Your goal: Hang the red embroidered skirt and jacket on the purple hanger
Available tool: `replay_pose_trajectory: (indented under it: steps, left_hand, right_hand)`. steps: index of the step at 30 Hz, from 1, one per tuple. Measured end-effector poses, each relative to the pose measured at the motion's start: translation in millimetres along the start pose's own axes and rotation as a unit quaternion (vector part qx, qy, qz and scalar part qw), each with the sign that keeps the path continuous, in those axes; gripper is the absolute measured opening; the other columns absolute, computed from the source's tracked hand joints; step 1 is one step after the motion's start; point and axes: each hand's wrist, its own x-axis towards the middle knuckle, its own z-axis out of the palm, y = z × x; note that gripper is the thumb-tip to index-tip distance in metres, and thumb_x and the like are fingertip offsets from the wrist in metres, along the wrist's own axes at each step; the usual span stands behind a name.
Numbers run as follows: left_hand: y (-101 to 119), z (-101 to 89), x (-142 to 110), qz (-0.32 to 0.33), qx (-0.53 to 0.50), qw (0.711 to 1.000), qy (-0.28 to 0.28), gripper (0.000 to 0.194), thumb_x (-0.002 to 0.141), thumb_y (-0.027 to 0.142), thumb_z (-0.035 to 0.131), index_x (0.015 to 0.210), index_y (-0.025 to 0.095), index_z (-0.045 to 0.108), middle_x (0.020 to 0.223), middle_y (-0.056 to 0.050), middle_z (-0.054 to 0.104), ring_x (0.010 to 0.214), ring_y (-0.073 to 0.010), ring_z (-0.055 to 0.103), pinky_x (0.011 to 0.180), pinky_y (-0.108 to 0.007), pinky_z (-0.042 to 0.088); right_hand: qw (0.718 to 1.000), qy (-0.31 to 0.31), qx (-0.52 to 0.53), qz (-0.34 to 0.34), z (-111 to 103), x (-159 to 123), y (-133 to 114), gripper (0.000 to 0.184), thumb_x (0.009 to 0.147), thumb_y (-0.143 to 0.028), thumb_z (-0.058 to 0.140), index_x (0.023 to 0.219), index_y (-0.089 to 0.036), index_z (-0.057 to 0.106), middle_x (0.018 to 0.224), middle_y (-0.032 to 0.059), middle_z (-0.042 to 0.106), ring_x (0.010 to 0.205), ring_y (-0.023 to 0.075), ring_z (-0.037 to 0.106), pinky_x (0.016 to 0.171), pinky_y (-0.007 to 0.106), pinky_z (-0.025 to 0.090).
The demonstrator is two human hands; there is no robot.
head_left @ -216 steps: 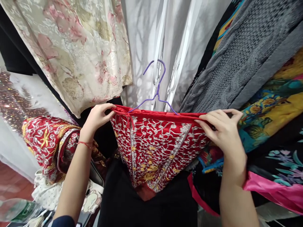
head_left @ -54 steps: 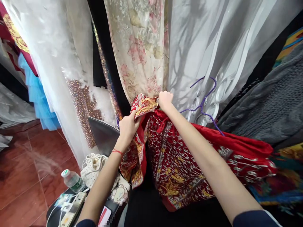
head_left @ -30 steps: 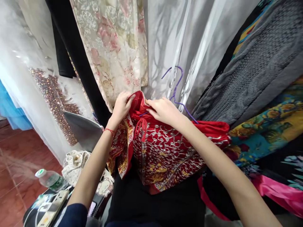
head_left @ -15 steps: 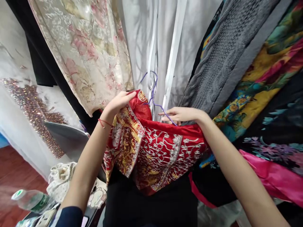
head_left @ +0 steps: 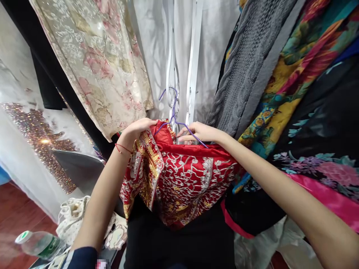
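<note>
A red garment (head_left: pixel 185 175) with dense silver and gold embroidery lies across my lap, its red lining showing at the top. My left hand (head_left: pixel 140 129) is closed over its upper left edge, the fingertips partly hidden in the cloth. A purple hanger (head_left: pixel 173 112) stands upright at the garment's opening; its hook is free and its right arm slants down to the red edge. Behind that arm, my right hand (head_left: pixel 199 133) reaches leftward with fingers stretched out. Its fingertips are at the gold trim (head_left: pixel 171 130); whether they touch it, I cannot tell.
White metal bars (head_left: pixel 193 56) rise before a pale curtain. A floral cream garment (head_left: pixel 98 63) hangs at left, a grey knit (head_left: pixel 246 71) and colourful cloth (head_left: pixel 291 74) at right. At lower left are a grey chair back (head_left: pixel 80 168), a white bag (head_left: pixel 71 215) and a plastic bottle (head_left: pixel 42 243).
My right hand has moved left along the hanger, towards the gold trim. The hanger's left arm now shows above the red lining. My left hand has shifted slightly left and down.
</note>
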Motion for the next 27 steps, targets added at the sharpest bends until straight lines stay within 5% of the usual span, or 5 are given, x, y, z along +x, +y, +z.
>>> replay_pose_trajectory:
  steps: [7, 14, 19, 24, 27]
  left_hand:
    - [15.9, 10.3, -12.5, -0.103, -0.218, 0.968, -0.073, 0.033, 0.095, 0.037, 0.052, 0.084, 0.016, 0.075, 0.077, -0.01, 0.076, 0.073, -0.0213, 0.072, 0.073, -0.038, 0.059]
    - [10.5, 8.2, -15.9, 0.004, -0.125, 0.989, -0.076, 0.034, 0.091, 0.043, 0.055, 0.085, 0.014, 0.073, 0.076, -0.01, 0.073, 0.074, -0.0202, 0.069, 0.066, -0.032, 0.055]
    - [7.4, 12.7, -36.3, 0.101, 0.084, 0.989, 0.072, 0.026, 0.089, 0.039, 0.059, 0.09, 0.015, 0.07, 0.083, -0.007, 0.072, 0.075, -0.0184, 0.065, 0.068, -0.031, 0.052]
    - [4.6, 70.4, -105.6, 0.154, 0.184, 0.933, 0.27, 0.036, 0.093, 0.036, 0.055, 0.123, 0.018, 0.062, 0.128, -0.017, 0.064, 0.122, -0.0285, 0.06, 0.101, -0.044, 0.05]
    - [-11.8, 119.9, -156.0, 0.157, 0.186, 0.967, 0.079, 0.03, 0.099, 0.036, 0.04, 0.107, 0.027, 0.067, 0.099, -0.011, 0.072, 0.092, -0.0231, 0.07, 0.082, -0.038, 0.059]
  right_hand:
    - [0.997, 0.058, -0.044, -0.015, 2.1, 14.6, -6.6, 0.044, 0.082, -0.061, 0.065, 0.082, -0.017, 0.067, 0.07, 0.0042, 0.07, 0.065, 0.016, 0.066, 0.071, 0.032, 0.054]
    - [0.996, 0.06, -0.025, -0.058, 7.1, 15.1, 3.9, 0.012, 0.076, -0.031, 0.059, 0.076, -0.019, 0.058, 0.068, -0.0037, 0.06, 0.064, 0.0125, 0.054, 0.068, 0.027, 0.044]
    - [0.983, 0.183, -0.025, 0.006, 11.4, -32.7, 13.0, 0.014, 0.076, -0.032, 0.052, 0.067, -0.02, 0.053, 0.065, -0.0037, 0.054, 0.064, 0.0136, 0.05, 0.062, 0.026, 0.038]
    - [0.91, 0.404, 0.075, 0.055, 16.9, -70.6, 12.3, 0.013, 0.073, -0.032, 0.056, 0.066, -0.022, 0.051, 0.062, -0.0038, 0.051, 0.058, 0.0123, 0.045, 0.057, 0.025, 0.035]
    - [0.892, 0.441, 0.091, 0.045, 21.1, -71.3, 5.7, 0.009, 0.072, -0.028, 0.056, 0.065, -0.023, 0.053, 0.064, -0.0027, 0.052, 0.06, 0.0128, 0.045, 0.058, 0.026, 0.035]
